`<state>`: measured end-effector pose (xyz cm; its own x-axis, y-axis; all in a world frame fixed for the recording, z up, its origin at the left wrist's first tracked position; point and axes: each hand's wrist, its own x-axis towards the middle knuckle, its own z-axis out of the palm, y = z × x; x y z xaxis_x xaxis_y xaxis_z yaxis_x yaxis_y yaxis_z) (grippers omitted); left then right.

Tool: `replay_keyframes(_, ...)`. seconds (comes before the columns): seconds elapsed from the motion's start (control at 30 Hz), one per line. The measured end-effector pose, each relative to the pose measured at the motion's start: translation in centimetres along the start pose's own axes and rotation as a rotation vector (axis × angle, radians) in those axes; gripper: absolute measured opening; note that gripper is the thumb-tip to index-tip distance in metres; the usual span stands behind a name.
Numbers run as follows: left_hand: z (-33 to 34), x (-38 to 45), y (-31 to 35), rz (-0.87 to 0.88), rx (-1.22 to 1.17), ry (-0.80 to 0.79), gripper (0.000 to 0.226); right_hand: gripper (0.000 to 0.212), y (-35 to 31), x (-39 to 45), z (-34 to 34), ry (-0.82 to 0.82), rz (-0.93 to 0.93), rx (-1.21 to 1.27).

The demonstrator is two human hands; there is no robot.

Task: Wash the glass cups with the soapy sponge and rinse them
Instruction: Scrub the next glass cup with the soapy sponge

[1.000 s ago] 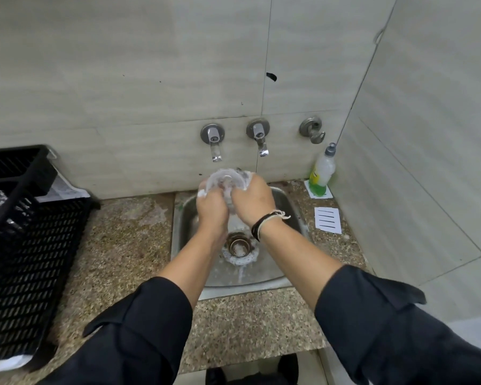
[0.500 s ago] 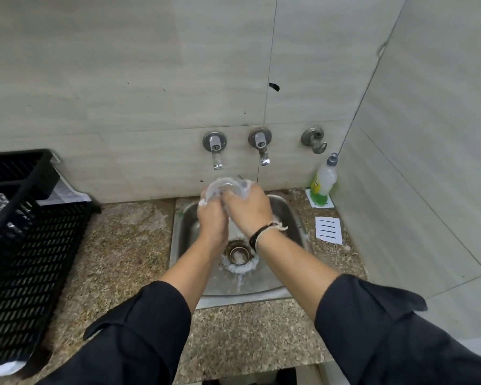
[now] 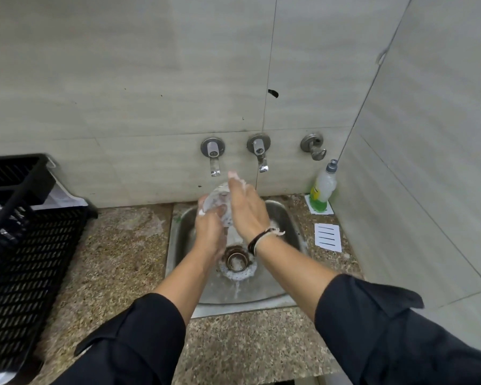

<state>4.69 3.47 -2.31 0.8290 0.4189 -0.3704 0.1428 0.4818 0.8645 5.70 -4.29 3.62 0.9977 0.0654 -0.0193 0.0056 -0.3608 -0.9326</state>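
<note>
Left hand (image 3: 210, 234) grips the sudsy glass cup (image 3: 220, 202) over the sink (image 3: 285, 218); right hand (image 3: 246, 208) lies flat, fingers straight; rinsing seems left

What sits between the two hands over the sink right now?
In the head view, the glass cup: the left hand grips it, and the right hand, fingers straight, lies against its other side.

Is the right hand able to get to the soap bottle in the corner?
Probably yes. The right hand is open beside the glass cup, holding nothing, and nothing stands between it and the soap bottle on the counter.
</note>
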Motion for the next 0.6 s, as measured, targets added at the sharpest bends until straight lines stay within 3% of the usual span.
replay_keyframes(0.13,-0.4,0.8,-1.0,0.050,0.064,-0.038,0.029,0.063,0.7,1.3,0.2,-0.067,-0.026,-0.065)
replay_keyframes(0.33,-1.1,1.8,-0.6,0.153,0.189,0.063,0.016,0.028,1.8,5.3,-0.7,-0.151,0.094,-0.094)
replay_keyframes(0.4,-1.5,2.6,0.1,0.178,0.235,0.060,0.023,0.030,1.8,5.4,-0.9,-0.160,0.160,-0.041)
replay_keyframes(0.5,-2.1,4.6,0.8,0.105,0.174,0.191,0.024,0.036,1.4,4.9,-1.4,-0.183,0.130,0.004)
replay_keyframes(0.6,-1.5,4.9,0.9,0.033,0.120,0.132,0.020,0.040,0.5,4.9,-2.0,-0.112,0.156,0.042)
